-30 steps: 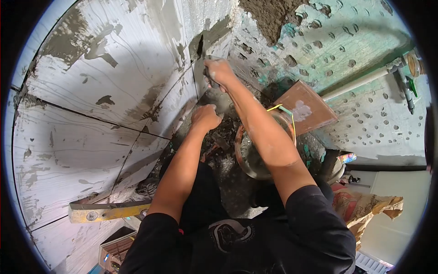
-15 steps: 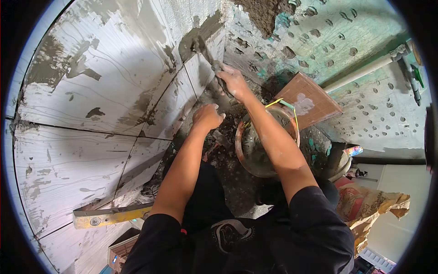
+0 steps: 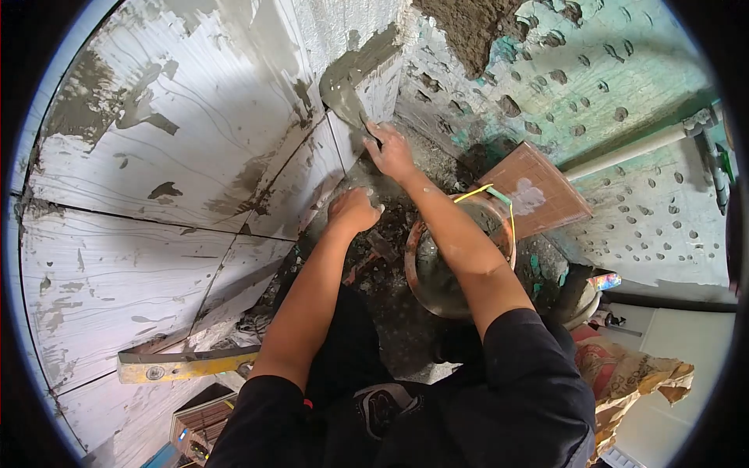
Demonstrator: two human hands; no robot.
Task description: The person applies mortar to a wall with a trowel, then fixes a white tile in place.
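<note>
My right hand [image 3: 390, 152] is closed round the handle of a trowel [image 3: 345, 100]. The trowel's grey, mortar-smeared blade lies against the patch of wet mortar [image 3: 374, 53] at the top edge of the white wall tiles [image 3: 382, 90], near the corner. Low beside those tiles, my left hand [image 3: 353, 210] has its fingers curled in. Its palm faces away, so anything inside it is hidden. Below my right forearm stands a round bucket [image 3: 413, 269] with a yellow wire handle and grey mix inside, partly covered by the arm.
A brown tile [image 3: 550, 191] leans by the green, pitted wall [image 3: 624, 93]. A yellow spirit level [image 3: 187, 366] juts out at lower left. Rubble [image 3: 390, 312] covers the floor between my legs. A torn paper sack [image 3: 632, 363] and a white pipe [image 3: 632, 152] are on the right.
My right hand has turned the trowel, bringing its blade flatter against the mortar patch and the tile edge. My left hand stays almost in place. The view has shifted slightly.
</note>
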